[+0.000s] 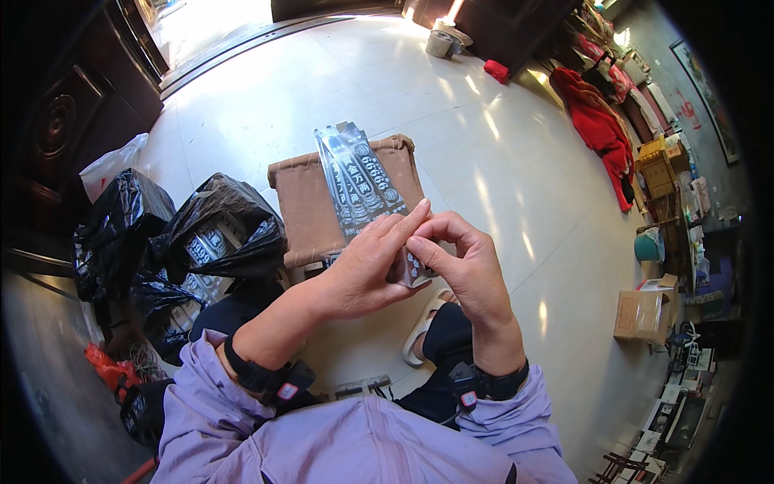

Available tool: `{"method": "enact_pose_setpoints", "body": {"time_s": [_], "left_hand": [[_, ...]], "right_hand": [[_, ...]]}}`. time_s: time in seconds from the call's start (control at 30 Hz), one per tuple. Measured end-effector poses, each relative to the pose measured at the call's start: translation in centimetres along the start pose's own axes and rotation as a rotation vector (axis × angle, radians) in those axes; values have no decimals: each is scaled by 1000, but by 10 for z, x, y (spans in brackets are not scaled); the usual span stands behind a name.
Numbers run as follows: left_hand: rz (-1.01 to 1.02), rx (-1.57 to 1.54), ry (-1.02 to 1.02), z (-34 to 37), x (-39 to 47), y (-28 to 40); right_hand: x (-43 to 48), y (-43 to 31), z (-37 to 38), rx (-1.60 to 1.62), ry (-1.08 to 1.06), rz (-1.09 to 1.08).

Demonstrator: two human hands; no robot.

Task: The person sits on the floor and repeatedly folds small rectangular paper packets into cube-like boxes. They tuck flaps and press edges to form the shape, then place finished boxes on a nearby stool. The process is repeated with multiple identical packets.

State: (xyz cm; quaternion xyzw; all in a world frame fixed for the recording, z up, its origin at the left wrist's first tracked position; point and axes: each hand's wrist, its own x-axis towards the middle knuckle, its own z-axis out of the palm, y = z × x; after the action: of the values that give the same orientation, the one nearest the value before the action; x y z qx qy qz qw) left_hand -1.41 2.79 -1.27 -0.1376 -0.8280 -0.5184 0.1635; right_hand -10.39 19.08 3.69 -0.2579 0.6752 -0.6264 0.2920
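Observation:
My left hand (369, 269) holds a small folded piece of silver-printed sheet (412, 269) over the near edge of a cloth-covered stool (305, 209). At the same piece is my right hand (462, 260), its thumb and forefinger pinched together near the left fingertips; whether they grip part of it is hidden. Beyond both hands, a fanned stack of dark sheets with silver printing (357, 175) lies on the stool, its near end partly covered by my left hand.
Left of the stool stand black plastic bags (224, 187) holding more printed sheets (208, 245). A sandalled foot (423, 333) rests below my hands. At the right are a cardboard box (642, 316), a teal bucket (648, 247) and red cloth (595, 124).

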Motion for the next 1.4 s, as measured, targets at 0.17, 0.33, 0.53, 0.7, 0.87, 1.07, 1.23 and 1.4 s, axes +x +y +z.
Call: {"method": "enact_pose_setpoints", "body": {"time_s": [0.17,0.33,0.53,0.7,0.87,1.07,1.23,1.4], "left_hand": [[0,-61,39,1,2,-1],[-27,-94,44,-1,1,3],[-61,-222,123,-2,2,2],[-168,-317,133,-1,0,0],[-189,-284,133,3,-1,-5],[-154,-232,141,6,-3,-6],[-167,-249,118,2,-4,-4],[-146,-184,154,8,-4,-9]], "right_hand": [[-1,1,4,24,47,-26],[-4,-1,2,181,61,-2],[-8,-6,-10,132,-41,-61],[-7,0,-15,11,-102,-100],[-4,12,-6,121,-7,-1],[-4,14,-1,124,27,0],[-7,15,0,67,61,13],[-7,23,7,-57,103,-34]]}}
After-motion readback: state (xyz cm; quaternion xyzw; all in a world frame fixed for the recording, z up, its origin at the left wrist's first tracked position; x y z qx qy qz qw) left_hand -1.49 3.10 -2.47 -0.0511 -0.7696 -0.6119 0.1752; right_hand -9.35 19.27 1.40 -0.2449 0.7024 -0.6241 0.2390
